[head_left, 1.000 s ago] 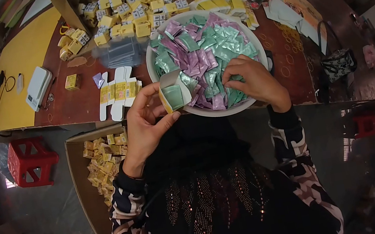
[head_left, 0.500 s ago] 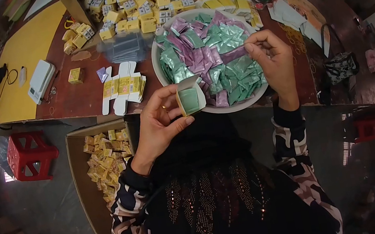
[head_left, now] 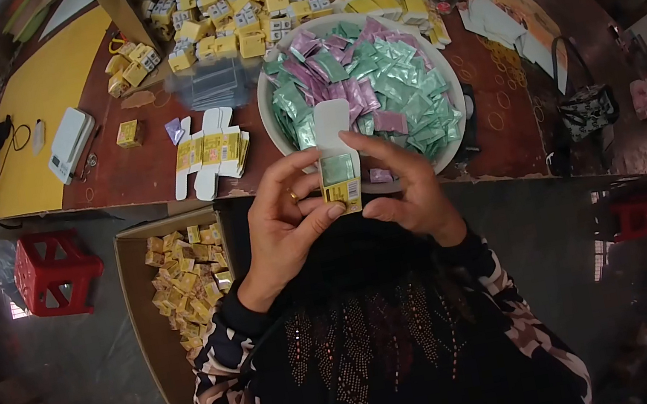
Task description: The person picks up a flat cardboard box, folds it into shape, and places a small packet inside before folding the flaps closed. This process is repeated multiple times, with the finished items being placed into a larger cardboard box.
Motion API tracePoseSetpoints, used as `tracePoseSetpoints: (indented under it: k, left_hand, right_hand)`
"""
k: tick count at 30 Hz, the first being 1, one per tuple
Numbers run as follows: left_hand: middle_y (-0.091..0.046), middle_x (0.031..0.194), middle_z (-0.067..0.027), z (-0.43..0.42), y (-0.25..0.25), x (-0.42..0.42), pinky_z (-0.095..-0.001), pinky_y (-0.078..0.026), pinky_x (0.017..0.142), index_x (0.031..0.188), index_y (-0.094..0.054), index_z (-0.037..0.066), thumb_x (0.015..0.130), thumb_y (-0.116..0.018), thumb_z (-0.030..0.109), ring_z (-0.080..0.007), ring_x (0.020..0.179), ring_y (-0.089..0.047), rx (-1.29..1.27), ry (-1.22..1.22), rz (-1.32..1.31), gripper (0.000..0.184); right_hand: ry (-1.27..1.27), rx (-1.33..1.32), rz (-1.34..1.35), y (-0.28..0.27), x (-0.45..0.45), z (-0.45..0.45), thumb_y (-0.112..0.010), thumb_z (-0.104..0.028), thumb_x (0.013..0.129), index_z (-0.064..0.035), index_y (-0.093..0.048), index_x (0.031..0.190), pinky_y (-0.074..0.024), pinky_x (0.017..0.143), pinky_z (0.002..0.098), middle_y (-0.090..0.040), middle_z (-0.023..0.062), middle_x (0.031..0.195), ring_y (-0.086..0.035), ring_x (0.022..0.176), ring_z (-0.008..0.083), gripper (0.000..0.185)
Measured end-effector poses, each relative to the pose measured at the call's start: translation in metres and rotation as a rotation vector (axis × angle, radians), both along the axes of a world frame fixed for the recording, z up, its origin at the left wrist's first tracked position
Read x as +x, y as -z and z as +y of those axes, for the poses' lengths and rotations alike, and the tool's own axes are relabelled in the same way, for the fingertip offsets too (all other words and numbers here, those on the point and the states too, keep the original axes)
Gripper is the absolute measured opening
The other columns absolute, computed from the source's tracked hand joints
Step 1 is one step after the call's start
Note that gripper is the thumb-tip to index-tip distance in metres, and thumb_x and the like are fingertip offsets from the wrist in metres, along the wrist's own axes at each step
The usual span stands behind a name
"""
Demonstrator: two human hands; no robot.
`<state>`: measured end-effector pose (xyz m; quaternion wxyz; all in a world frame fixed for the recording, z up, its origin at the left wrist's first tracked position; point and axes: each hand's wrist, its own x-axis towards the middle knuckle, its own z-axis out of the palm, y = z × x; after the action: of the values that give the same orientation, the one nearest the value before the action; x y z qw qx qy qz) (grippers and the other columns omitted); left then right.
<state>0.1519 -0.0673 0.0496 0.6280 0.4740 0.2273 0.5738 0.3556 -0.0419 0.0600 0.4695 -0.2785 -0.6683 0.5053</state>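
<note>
My left hand point(head_left: 285, 228) is closed around a small yellow box point(head_left: 342, 194), thumb on its front and fingers behind. The box's white flap stands up, and green sachet foil shows inside the opening. At the box's right side is my right hand point(head_left: 412, 186); its index fingertip touches the flap and its thumb tip is at the lower right edge. No sachet shows in the right fingers. Just beyond both hands, a white bowl point(head_left: 272, 129) is heaped with green sachets point(head_left: 408, 92) and purple sachets point(head_left: 361, 95).
Flat unfolded cartons point(head_left: 215, 152), a yellow box point(head_left: 129, 133) and a white scale point(head_left: 72, 144) lie left on the table. Many yellow-and-white pieces point(head_left: 223, 25) are piled at the back. A carton point(head_left: 134, 305) of small boxes and a red stool point(head_left: 57, 273) stand below left.
My right hand has left the bowl and come to the box, and the purple sachet it held no longer shows in its fingers. The box has turned upright, its flap raised.
</note>
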Motion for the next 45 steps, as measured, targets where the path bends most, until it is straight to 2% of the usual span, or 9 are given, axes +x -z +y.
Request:
tracePoseSetpoints:
  k: [10, 13, 19, 24, 31, 33, 37, 40, 45]
  left_hand:
    - [-0.04, 0.145, -0.0149, -0.005, -0.003, -0.002, -0.032, -0.054, 0.097, 0.137, -0.046, -0.006, 0.088, -0.064, -0.012, -0.0263, 0.132, -0.049, 0.082, 0.052, 0.146, 0.053]
    - [-0.042, 0.139, -0.0108, -0.007, -0.01, 0.001, -0.0295, -0.056, 0.095, 0.135, -0.052, -0.003, 0.088, -0.065, -0.012, -0.0223, 0.126, -0.053, 0.039, 0.037, 0.067, 0.05]
    - [-0.043, 0.137, -0.0094, -0.006, -0.011, -0.001, -0.0289, -0.058, 0.093, 0.131, -0.056, 0.0, 0.087, -0.069, -0.009, -0.0197, 0.123, -0.054, 0.02, 0.059, 0.161, 0.047]
    - [-0.045, 0.135, -0.0137, -0.007, -0.006, -0.008, -0.0284, -0.058, 0.089, 0.119, -0.061, -0.005, 0.086, -0.067, -0.011, -0.0187, 0.119, -0.054, 0.103, 0.089, 0.236, 0.034]
    - [-0.049, 0.131, -0.0124, -0.009, -0.001, -0.003, -0.0285, -0.059, 0.088, 0.119, -0.055, -0.002, 0.088, -0.067, -0.009, -0.0198, 0.12, -0.056, 0.065, 0.059, 0.039, 0.034]
    - [-0.05, 0.13, -0.0123, -0.008, -0.009, 0.0, -0.0298, -0.059, 0.09, 0.121, -0.049, -0.001, 0.087, -0.067, -0.011, -0.0223, 0.122, -0.056, -0.042, 0.007, -0.041, 0.04]
    - [-0.049, 0.13, -0.0118, -0.008, -0.009, -0.003, -0.031, -0.059, 0.091, 0.126, -0.047, 0.0, 0.087, -0.067, -0.011, -0.0232, 0.126, -0.054, -0.068, -0.016, 0.011, 0.046]
    - [-0.049, 0.131, -0.0115, -0.008, -0.008, -0.005, -0.0317, -0.058, 0.092, 0.128, -0.046, 0.0, 0.086, -0.067, -0.012, -0.0231, 0.127, -0.053, -0.089, 0.006, 0.07, 0.049]
    - [-0.051, 0.132, -0.0099, -0.011, -0.02, -0.004, -0.03, -0.058, 0.093, 0.132, -0.045, 0.0, 0.085, -0.064, -0.016, -0.0216, 0.127, -0.054, -0.064, 0.029, 0.131, 0.053]
  right_hand:
    - [0.051, -0.042, 0.174, 0.015, -0.024, -0.012, -0.07, -0.014, 0.089, 0.0009, -0.044, 0.146, -0.047, 0.099, 0.0323, -0.059, 0.0097, 0.126, -0.058, 0.113, 0.0171, 0.064]
    - [0.035, -0.078, 0.253, 0.011, -0.027, -0.013, -0.066, -0.016, 0.091, 0.0022, -0.046, 0.144, -0.0461, 0.101, 0.0332, -0.059, 0.0131, 0.129, -0.059, 0.116, 0.0198, 0.06]
    - [0.051, 0.155, 0.02, 0.015, -0.016, -0.004, -0.068, -0.023, 0.088, 0.0038, -0.052, 0.139, -0.0458, 0.102, 0.0364, -0.06, 0.0215, 0.133, -0.061, 0.12, 0.0295, 0.06]
    - [0.051, 0.344, -0.097, 0.007, -0.013, -0.001, -0.067, -0.021, 0.087, 0.0018, -0.067, 0.122, -0.0481, 0.099, 0.0396, -0.062, 0.0243, 0.129, -0.063, 0.117, 0.0341, 0.041]
    - [0.036, 0.589, -0.206, 0.001, -0.013, 0.005, -0.068, -0.017, 0.091, -0.0008, -0.068, 0.121, -0.0494, 0.098, 0.0419, -0.066, 0.018, 0.123, -0.062, 0.118, 0.0375, 0.035]
    - [0.097, 0.552, -0.18, 0.004, -0.017, -0.002, -0.069, -0.019, 0.092, -0.002, -0.069, 0.121, -0.0486, 0.099, 0.0427, -0.067, 0.0135, 0.123, -0.061, 0.12, 0.038, 0.034]
    - [0.135, 0.329, -0.179, -0.002, -0.021, -0.009, -0.06, -0.032, 0.098, 0.0003, -0.068, 0.121, -0.0445, 0.104, 0.0466, -0.068, 0.0179, 0.121, -0.057, 0.124, 0.0403, 0.041]
    - [0.073, 0.485, -0.212, -0.005, -0.016, -0.005, -0.064, -0.027, 0.096, -0.0018, -0.07, 0.119, -0.0432, 0.105, 0.0464, -0.07, 0.0153, 0.119, -0.056, 0.126, 0.0384, 0.035]
    - [0.048, 0.294, -0.178, -0.007, -0.011, -0.007, -0.077, -0.01, 0.083, -0.0033, -0.074, 0.109, -0.0452, 0.103, 0.0408, -0.072, 0.011, 0.116, -0.058, 0.123, 0.0322, 0.027]
